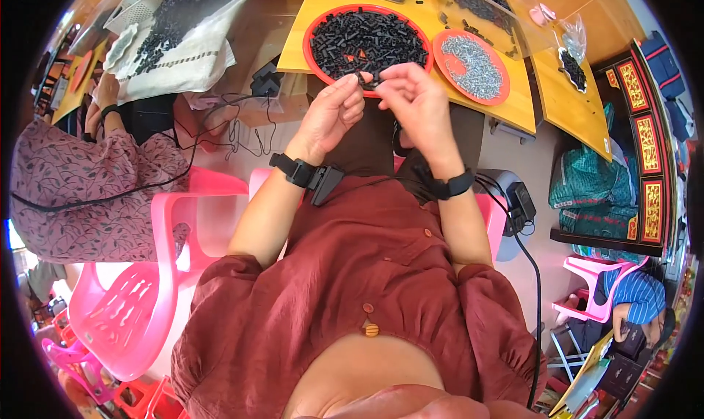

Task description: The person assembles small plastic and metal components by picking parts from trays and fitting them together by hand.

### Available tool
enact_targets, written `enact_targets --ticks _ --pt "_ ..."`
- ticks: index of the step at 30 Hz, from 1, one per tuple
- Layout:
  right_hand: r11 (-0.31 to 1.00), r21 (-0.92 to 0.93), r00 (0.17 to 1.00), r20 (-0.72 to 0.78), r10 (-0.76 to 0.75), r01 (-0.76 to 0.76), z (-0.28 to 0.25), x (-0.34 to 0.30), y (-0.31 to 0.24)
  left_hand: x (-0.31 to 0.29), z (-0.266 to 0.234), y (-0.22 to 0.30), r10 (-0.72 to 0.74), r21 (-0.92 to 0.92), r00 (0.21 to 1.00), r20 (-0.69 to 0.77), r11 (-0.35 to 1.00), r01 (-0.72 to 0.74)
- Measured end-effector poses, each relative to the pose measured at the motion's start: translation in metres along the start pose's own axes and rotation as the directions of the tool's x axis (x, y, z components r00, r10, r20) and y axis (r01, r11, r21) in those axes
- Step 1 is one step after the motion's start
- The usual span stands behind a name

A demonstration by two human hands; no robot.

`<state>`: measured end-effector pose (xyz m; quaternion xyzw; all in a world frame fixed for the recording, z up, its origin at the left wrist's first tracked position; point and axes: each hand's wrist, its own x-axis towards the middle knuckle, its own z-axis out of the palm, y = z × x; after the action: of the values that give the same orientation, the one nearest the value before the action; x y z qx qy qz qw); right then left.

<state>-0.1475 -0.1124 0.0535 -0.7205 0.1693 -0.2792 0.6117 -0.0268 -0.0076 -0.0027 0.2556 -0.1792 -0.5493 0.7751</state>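
My left hand [331,118] and my right hand [424,111] meet above the near rim of a red round tray [308,51]. Thumb and fingers of each are pinched on a small black plastic piece [370,81]; whether it is one piece or two joined ones is too small to tell. Heaped in the tray are many short black plastic pieces [367,38], with a few orange-red spots among them. Just right of it, a smaller red plate [449,68] carries a pile of small silvery metal parts [480,71], probably screws or pins.
The yellow wooden table [521,96] ends just before my lap. Clear bins [480,12] with black pieces stand at its back. A second yellow table [587,118] is at right. At left, a person [103,184] sits near a white cloth [183,60] and a pink chair [125,309]. Cables [539,302] trail beside me.
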Motion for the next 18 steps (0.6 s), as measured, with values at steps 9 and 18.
enact_targets --ticks 9,18 --pt "0.982 -0.174 0.991 -0.096 -0.092 0.074 0.015 -0.003 0.007 0.001 0.004 -0.002 0.020 0.033 1.000 0.024 0.999 -0.021" --pt "0.981 -0.147 0.973 -0.176 -0.149 0.123 0.021 -0.004 0.009 0.000 0.004 -0.006 0.018 0.038 0.999 0.033 0.999 -0.019"
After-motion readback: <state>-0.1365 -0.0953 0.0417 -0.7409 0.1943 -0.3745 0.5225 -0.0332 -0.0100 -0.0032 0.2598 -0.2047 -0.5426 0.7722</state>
